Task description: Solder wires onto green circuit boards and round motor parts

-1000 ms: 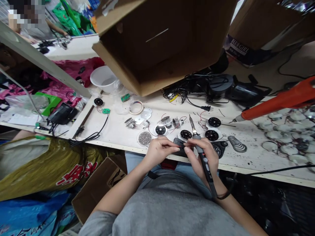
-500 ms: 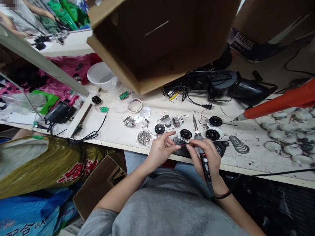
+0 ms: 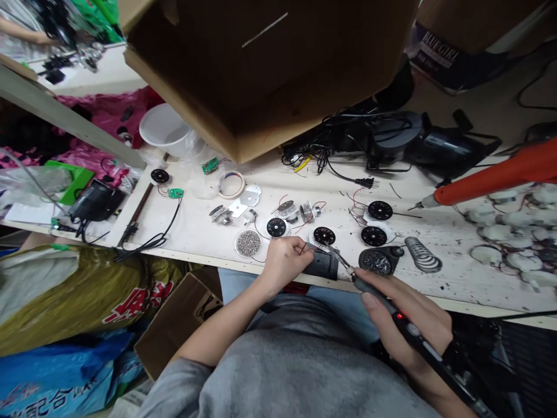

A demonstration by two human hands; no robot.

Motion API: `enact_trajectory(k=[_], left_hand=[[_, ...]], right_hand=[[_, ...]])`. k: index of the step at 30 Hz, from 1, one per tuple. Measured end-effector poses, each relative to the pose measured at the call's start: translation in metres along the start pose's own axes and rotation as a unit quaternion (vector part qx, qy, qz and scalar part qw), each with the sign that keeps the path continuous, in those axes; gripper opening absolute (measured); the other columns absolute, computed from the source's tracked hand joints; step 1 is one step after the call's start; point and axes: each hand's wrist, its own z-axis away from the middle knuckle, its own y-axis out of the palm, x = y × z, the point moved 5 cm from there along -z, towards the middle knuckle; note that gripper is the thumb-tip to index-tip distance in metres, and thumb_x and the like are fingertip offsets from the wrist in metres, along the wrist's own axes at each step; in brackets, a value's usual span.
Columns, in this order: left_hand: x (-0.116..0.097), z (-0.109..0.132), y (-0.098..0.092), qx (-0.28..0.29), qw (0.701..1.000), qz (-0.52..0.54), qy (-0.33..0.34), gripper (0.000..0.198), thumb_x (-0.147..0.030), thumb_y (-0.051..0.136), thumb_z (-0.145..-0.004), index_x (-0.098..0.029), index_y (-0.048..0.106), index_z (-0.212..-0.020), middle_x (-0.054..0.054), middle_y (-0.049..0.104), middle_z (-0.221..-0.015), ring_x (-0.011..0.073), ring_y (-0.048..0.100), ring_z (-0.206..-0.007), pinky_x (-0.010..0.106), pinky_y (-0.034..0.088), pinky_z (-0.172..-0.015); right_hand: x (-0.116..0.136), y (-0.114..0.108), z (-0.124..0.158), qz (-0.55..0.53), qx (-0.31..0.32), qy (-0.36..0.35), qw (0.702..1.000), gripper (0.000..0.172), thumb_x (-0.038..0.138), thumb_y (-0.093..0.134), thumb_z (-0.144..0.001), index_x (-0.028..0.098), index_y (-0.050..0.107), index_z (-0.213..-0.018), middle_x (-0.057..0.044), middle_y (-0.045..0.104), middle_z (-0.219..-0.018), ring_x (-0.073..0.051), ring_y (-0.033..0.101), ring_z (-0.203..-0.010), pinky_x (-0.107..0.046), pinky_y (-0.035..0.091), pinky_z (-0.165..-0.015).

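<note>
My left hand (image 3: 282, 261) is closed in a pinch on thin wires at the near edge of the bench, right beside a small black box-shaped part (image 3: 322, 266). My right hand (image 3: 409, 325) grips a black soldering iron (image 3: 391, 310) like a pen, its metal tip (image 3: 337, 253) slanting up-left to the wires at the black part. Black round discs (image 3: 324, 235) with red wires lie just beyond the hands, and a small dish of metal wool (image 3: 248, 242) sits to the left of my left hand.
A large open cardboard box (image 3: 261, 75) overhangs the bench. A coiled iron stand (image 3: 420, 253), a black fan-like part (image 3: 380, 261), an orange tool (image 3: 491, 177), a white bowl (image 3: 163, 129), black cables and devices (image 3: 391, 142), green circuit boards (image 3: 176, 193) and another person's arm (image 3: 26, 36) far left.
My right hand has pulled back to the right and lower, tilting the iron so its tip now points up-left at the black part. My left hand has closed into a pinch on the wires.
</note>
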Motion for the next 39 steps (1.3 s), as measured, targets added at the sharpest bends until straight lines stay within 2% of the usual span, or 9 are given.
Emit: enact_trajectory(k=[3,7,11,19,24,28,35,39], left_hand=[[-0.002,-0.001,0.001,0.011,0.999,0.008,-0.030,0.021,-0.010,0.066,-0.070,-0.016,0.057,-0.051,-0.007,0.052,-0.048,0.0068,0.045,-0.049,0.019,0.032,-0.052],[-0.004,-0.002,0.000,0.011,0.998,0.017,-0.052,0.022,-0.008,0.066,-0.069,-0.017,0.056,-0.051,-0.007,0.052,-0.048,0.0070,0.045,-0.049,0.020,0.032,-0.052],[-0.004,-0.002,0.001,0.017,0.998,0.026,-0.048,0.022,-0.010,0.067,-0.071,-0.017,0.057,-0.052,-0.007,0.050,-0.047,0.0070,0.042,-0.048,0.020,0.030,-0.051],[-0.006,-0.002,-0.001,0.015,0.999,-0.017,-0.037,0.021,-0.010,0.069,-0.072,-0.016,0.062,-0.054,-0.006,0.052,-0.048,0.0087,0.046,-0.051,0.021,0.034,-0.055],[-0.006,-0.003,-0.002,0.020,0.998,-0.027,-0.045,0.019,-0.009,0.071,-0.073,-0.016,0.065,-0.056,-0.005,0.058,-0.052,0.0090,0.051,-0.054,0.021,0.037,-0.059],[-0.006,-0.004,-0.002,0.021,0.998,-0.029,-0.043,0.018,-0.008,0.071,-0.073,-0.015,0.066,-0.057,-0.004,0.060,-0.053,0.0092,0.052,-0.055,0.021,0.039,-0.061],[-0.005,-0.005,0.000,0.014,1.000,-0.020,-0.019,0.021,-0.008,0.071,-0.071,-0.017,0.063,-0.054,-0.005,0.059,-0.052,0.0100,0.052,-0.054,0.022,0.040,-0.061],[-0.005,-0.005,0.000,0.014,1.000,-0.017,-0.017,0.022,-0.008,0.070,-0.071,-0.017,0.061,-0.053,-0.005,0.058,-0.051,0.0100,0.051,-0.053,0.022,0.040,-0.060]], right_hand=[[0.006,0.003,0.001,0.021,-0.011,-0.024,0.999,0.024,0.015,0.065,-0.096,0.023,0.071,-0.118,-0.003,0.080,-0.099,-0.017,0.077,-0.083,-0.025,0.063,-0.076],[0.007,0.010,0.004,0.018,-0.038,-0.005,0.999,0.016,0.021,0.064,-0.099,0.024,0.071,-0.114,-0.003,0.079,-0.095,-0.018,0.076,-0.078,-0.027,0.063,-0.074],[0.005,0.018,0.004,0.018,-0.040,0.004,0.999,0.017,0.018,0.064,-0.099,0.024,0.072,-0.112,-0.002,0.079,-0.092,-0.017,0.075,-0.074,-0.027,0.062,-0.069],[-0.003,0.027,-0.001,0.029,-0.015,-0.061,0.998,0.022,0.011,0.067,-0.094,0.021,0.070,-0.114,-0.003,0.080,-0.093,-0.014,0.076,-0.072,-0.022,0.061,-0.069],[-0.006,0.032,0.001,0.022,-0.044,-0.021,0.999,0.017,0.014,0.068,-0.095,0.022,0.073,-0.109,-0.002,0.081,-0.093,-0.015,0.076,-0.071,-0.023,0.062,-0.071],[-0.010,0.035,0.002,0.014,-0.043,-0.001,0.999,0.015,0.015,0.068,-0.095,0.021,0.074,-0.108,-0.003,0.081,-0.096,-0.015,0.077,-0.074,-0.024,0.064,-0.074],[-0.008,0.034,-0.001,0.027,-0.049,-0.053,0.997,0.022,0.010,0.069,-0.092,0.020,0.073,-0.111,-0.002,0.081,-0.092,-0.013,0.075,-0.070,-0.021,0.062,-0.068],[0.002,0.036,-0.005,0.052,-0.041,-0.122,0.990,0.020,0.005,0.068,-0.091,0.015,0.071,-0.107,-0.003,0.078,-0.082,-0.013,0.073,-0.064,-0.022,0.059,-0.062]])
